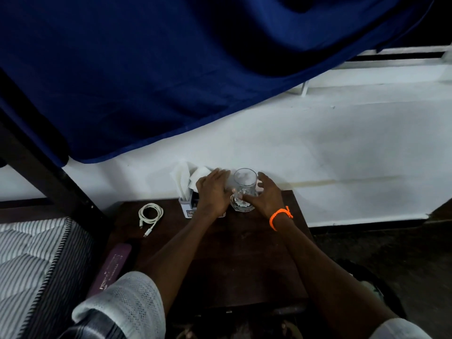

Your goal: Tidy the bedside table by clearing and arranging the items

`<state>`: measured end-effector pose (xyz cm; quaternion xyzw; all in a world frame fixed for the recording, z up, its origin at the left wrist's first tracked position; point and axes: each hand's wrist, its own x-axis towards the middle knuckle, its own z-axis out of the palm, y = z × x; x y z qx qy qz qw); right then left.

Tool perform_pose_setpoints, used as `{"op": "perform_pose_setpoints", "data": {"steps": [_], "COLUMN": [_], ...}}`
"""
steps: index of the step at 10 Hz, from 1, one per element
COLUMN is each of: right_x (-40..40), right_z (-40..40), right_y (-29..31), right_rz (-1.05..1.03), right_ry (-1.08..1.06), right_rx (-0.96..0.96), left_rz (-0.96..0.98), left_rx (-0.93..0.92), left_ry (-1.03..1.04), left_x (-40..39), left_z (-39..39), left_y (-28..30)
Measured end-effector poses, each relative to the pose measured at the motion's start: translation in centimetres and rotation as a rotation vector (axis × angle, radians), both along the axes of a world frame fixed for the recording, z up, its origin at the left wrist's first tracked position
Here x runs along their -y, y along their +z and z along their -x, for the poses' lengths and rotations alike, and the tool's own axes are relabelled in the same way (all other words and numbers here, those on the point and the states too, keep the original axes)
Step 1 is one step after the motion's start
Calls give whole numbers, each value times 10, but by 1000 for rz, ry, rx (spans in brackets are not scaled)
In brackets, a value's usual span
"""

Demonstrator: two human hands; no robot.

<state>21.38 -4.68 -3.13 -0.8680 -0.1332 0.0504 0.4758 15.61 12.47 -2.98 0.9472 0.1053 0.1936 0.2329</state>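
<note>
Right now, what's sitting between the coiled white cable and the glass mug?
In the head view, a tissue holder and the left hand lie between the cable and mug.

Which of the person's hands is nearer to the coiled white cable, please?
The left. The left hand rests on the tissue holder just right of the cable; the right hand is farther right, at the glass.

Bedroom: mattress (29, 260), bedside table (232, 260)

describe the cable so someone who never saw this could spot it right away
Start at the dark wooden bedside table beside the striped mattress. On its back left part, left of the white tissue holder and both hands, lies the cable. It is the only thin white cord, wound into a loose loop with one plug end trailing toward the front.
</note>
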Motion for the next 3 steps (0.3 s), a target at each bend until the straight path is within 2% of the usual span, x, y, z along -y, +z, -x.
{"op": "perform_pose_setpoints", "data": {"steps": [1, 3], "right_x": [3, 7], "right_z": [13, 40], "right_y": [14, 56], "right_rz": [-1, 69], "right_ry": [-2, 25], "right_rx": [83, 286], "left_rz": [-72, -96], "left_rx": [58, 128], "left_ry": [30, 34], "left_x": [-7, -7], "left_z": [9, 33], "left_y": [6, 49]}}
